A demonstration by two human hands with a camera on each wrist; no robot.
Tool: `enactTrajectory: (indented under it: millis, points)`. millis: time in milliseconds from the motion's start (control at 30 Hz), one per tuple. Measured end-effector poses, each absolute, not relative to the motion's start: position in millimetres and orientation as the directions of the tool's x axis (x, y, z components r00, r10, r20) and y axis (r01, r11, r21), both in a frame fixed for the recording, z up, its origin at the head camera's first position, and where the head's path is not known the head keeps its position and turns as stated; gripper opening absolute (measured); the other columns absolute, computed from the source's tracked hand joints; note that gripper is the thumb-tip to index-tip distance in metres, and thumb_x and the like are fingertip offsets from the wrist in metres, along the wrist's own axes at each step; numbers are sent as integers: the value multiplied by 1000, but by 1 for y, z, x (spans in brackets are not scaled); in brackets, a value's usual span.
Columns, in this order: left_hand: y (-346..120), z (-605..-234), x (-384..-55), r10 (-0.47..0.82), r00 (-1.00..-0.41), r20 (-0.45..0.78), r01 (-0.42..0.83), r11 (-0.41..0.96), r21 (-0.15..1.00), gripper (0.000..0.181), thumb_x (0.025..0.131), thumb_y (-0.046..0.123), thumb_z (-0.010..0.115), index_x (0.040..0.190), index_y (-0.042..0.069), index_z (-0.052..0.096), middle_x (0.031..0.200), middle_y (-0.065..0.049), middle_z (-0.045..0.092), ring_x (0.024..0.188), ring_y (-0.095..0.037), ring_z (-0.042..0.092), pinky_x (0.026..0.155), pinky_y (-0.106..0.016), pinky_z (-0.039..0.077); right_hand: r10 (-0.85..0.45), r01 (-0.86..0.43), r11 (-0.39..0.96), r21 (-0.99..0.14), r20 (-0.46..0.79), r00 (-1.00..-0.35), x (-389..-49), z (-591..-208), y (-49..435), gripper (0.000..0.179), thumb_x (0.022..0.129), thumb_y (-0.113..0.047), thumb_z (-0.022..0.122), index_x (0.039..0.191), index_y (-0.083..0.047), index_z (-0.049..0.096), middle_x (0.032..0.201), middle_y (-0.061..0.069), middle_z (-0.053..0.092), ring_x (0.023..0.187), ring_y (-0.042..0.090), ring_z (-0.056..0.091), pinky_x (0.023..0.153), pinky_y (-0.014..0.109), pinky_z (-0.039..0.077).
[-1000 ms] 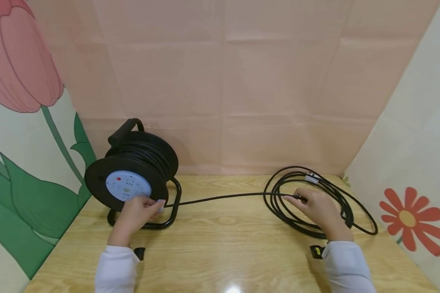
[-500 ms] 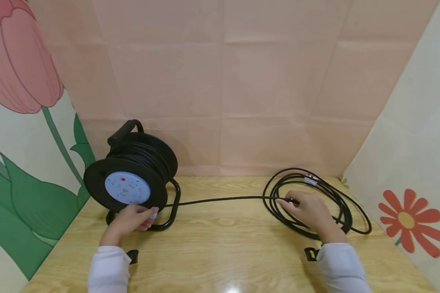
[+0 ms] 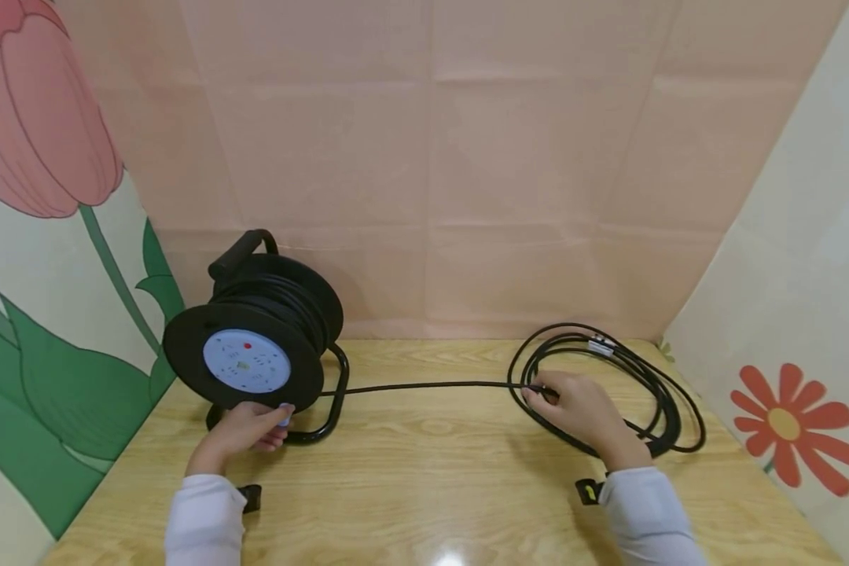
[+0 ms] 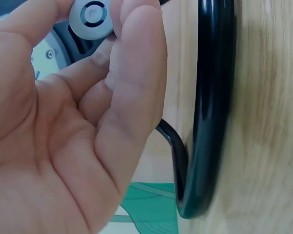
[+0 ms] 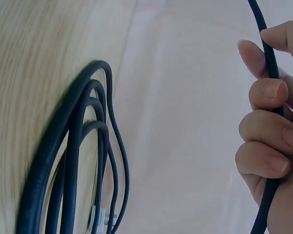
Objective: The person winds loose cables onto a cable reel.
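At the left of the head view stands a black cable reel [image 3: 184, 346] with a pale blue socket face [image 3: 226, 365]. My left hand [image 3: 235, 431] pinches the reel's light-coloured winding knob [image 3: 284, 413] low on the rim; in the left wrist view the knob [image 4: 83, 22] shows between thumb and fingers. A black cable [image 3: 424, 385] runs from the reel rightward to my right hand [image 3: 576, 405]. The right fingers curl round that cable [image 5: 271, 63]. Behind and under this hand lies a loose cable coil [image 3: 668, 417], with a plug [image 3: 600, 347] at its back.
The reel rests on a bent black tube frame [image 3: 334, 409] on the wooden table [image 3: 424, 487]. A pink sheet [image 3: 467, 196] hangs behind the table. Dark wrist mounts [image 3: 252, 498] stick out from the sleeves.
The reel's face has turned clockwise, its red dot shifting right. My left hand has moved left and down with the knob. My right hand has shifted left, and the coil's outer loop has drawn in.
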State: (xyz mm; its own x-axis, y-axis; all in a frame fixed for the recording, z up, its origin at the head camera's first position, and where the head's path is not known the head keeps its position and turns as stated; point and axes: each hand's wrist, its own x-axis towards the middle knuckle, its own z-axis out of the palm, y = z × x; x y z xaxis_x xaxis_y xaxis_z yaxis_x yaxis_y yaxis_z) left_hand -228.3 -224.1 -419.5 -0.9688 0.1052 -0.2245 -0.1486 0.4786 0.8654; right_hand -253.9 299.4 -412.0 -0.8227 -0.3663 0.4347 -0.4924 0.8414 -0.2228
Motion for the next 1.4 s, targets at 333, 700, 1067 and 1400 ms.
enactTrajectory:
  millis: [333,700,1067,1400]
  points:
    - [-238,-433,-230,85,-975,-205,-154,409,899,51,100,37,62,107,-13,69,91,-12,72,79,-20,70,72,-30,59,-398,-517,825,-229,415,-818,-253,-414,291,14,96,-38,68,94,-24,72,70,-18,57,52,0,42,54,27,42]
    - [-250,-444,-232,-16,-971,-240,-233,306,923,52,95,35,69,111,-15,67,91,-12,73,76,-16,70,70,-30,59,-412,-510,857,-66,506,-758,-258,-420,294,22,88,-47,75,91,-26,75,69,-15,64,46,-4,39,43,25,38]
    - [-266,-451,-229,-100,-965,-244,-262,268,927,58,94,38,71,116,-15,63,88,-6,72,75,-13,69,68,-26,58,-415,-498,858,128,744,-523,-256,-409,317,62,90,-77,46,61,-25,29,55,-17,13,47,2,9,43,24,7]
    - [-274,-448,-226,-134,-968,-211,-240,261,935,61,97,40,65,121,-16,57,91,-6,71,79,-12,70,71,-26,58,-430,-534,844,48,655,-622,-256,-409,310,40,85,-39,76,67,-29,42,55,-20,28,45,0,21,41,23,16]
